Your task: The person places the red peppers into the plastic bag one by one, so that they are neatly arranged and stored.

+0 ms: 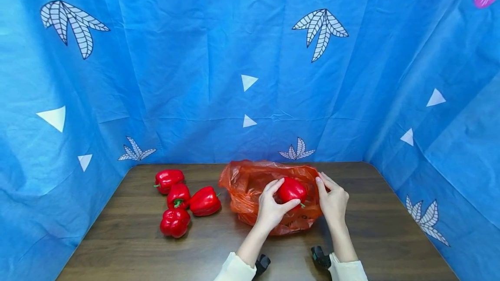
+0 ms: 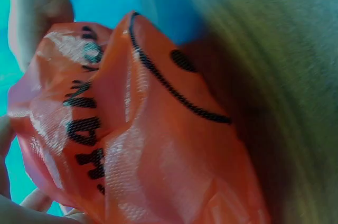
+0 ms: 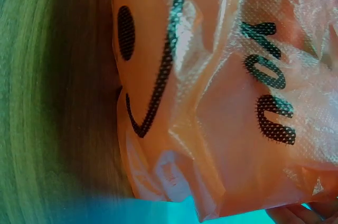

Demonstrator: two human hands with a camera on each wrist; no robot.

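Note:
A red bell pepper (image 1: 292,189) is pinched between the thumb and fingers of my left hand (image 1: 269,207), at the mouth of a thin orange-red plastic bag (image 1: 238,190). My right hand (image 1: 333,196) grips the bag's right rim with thumb and fingers. Black letters and a printed curve mark the bag's front (image 2: 153,155) in the left wrist view. The right wrist view shows the same crinkled bag (image 3: 227,102) close up, with fingers (image 3: 296,214) at its lower edge. What lies at the bottom of the bag is hidden.
Several more red bell peppers (image 1: 205,201) lie grouped on the left of the brown wooden table (image 1: 129,229). A blue patterned cloth (image 1: 175,77) hangs behind and along both sides of the table. Black devices (image 1: 320,256) are worn at both wrists.

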